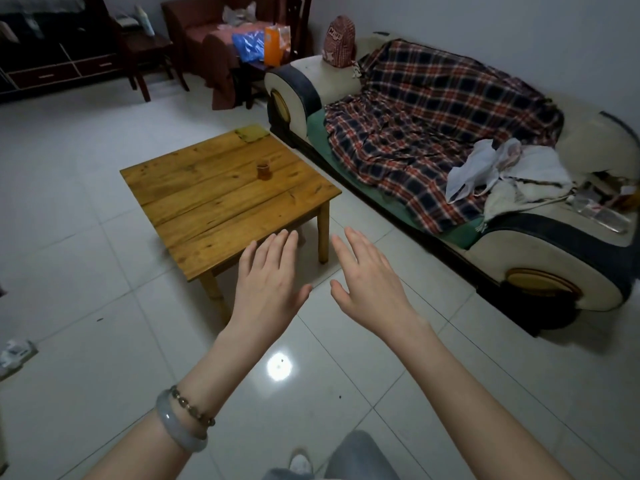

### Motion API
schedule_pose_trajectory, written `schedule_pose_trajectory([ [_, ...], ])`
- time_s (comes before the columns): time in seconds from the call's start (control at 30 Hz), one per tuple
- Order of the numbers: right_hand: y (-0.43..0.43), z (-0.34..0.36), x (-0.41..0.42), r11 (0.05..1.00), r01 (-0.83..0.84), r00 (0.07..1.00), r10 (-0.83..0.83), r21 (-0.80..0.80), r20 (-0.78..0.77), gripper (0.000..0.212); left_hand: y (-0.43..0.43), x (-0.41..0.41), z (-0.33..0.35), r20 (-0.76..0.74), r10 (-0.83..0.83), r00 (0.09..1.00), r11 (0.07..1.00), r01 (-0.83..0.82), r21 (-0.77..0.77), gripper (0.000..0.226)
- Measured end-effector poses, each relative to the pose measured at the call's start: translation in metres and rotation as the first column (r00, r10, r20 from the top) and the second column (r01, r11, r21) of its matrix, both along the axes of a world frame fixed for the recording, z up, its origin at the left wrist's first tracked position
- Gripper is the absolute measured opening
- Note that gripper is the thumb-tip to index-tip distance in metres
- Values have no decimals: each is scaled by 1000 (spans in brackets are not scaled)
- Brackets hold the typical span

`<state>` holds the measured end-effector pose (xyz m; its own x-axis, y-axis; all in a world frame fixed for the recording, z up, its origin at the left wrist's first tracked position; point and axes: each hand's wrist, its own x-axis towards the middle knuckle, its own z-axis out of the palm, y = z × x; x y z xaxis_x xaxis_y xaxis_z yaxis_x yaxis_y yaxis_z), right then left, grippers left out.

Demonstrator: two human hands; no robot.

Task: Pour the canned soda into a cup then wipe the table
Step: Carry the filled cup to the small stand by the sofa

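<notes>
On my right a cream sofa (519,251) with dark trim runs along the wall from near to far. A red, navy and white plaid blanket (433,109) lies rumpled over its seat and back, and white plastic bags (474,168) sit crumpled on the near end of the seat. A red patterned backpack (341,41) stands on the sofa's far armrest. Pale glossy floor tiles (69,258) stretch all around me, with a round glare of light (279,367) just ahead of my feet. At the far side I see a blue plastic bag (249,45) beside an orange box (273,46) on brown-draped furniture (214,46). Left of that are a dark wooden chair (149,50) and a dark low cabinet (59,71) with drawers. Something crumpled (15,353) lies at the left edge.
</notes>
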<state>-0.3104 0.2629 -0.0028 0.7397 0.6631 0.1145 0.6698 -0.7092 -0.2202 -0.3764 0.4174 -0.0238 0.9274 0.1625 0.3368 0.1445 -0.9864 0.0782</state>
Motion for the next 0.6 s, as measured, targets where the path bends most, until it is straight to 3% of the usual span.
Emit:
schedule_pose_trajectory([
  [0.6, 70, -18, 317, 951, -310, 950, 310, 8, -25, 68, 46, 271, -15, -43, 288, 957, 957, -287, 34, 82],
])
